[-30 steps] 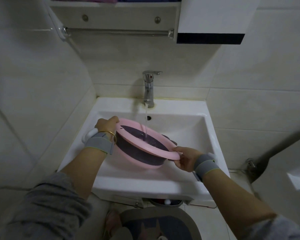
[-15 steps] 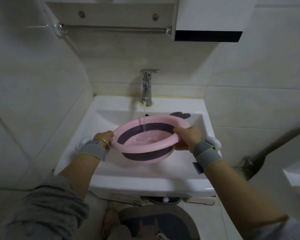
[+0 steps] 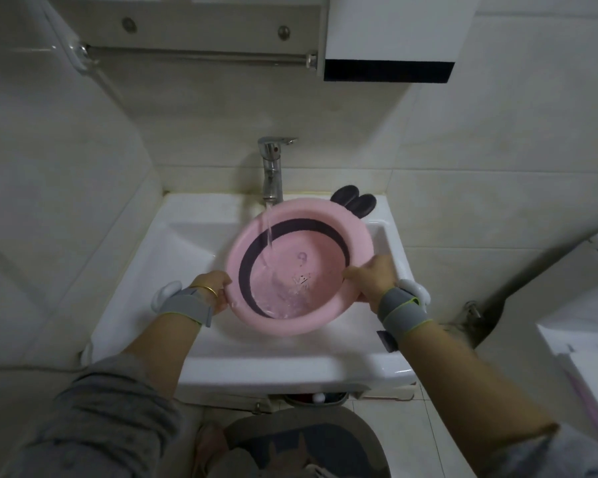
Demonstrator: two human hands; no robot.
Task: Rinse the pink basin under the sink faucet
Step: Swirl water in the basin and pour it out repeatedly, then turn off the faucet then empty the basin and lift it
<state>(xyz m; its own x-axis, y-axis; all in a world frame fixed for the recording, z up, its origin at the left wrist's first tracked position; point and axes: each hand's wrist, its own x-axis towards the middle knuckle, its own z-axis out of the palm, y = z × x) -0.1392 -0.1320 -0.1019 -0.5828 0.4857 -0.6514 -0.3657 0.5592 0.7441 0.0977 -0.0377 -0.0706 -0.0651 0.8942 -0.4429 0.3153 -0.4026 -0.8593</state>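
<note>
From the head view, the pink basin (image 3: 299, 267) is held above the sink (image 3: 201, 257), tilted with its open face toward the camera, nearer the sink's right edge than its left; the basin's far rim sits just under the faucet (image 3: 272, 167), whose stream lands inside on the dark band and pools at the low near side. The left hand (image 3: 212, 292) is closed around the basin's left rim; the right hand (image 3: 373, 277) is closed around the right rim (fingers curled over the edge). Two dark ear-shaped tabs (image 3: 354, 201) on the basin's far-right rim overlap the sink's back-right corner; the sink's left half lies bare, with open room there; the front edge is clear below the forearms.
</note>
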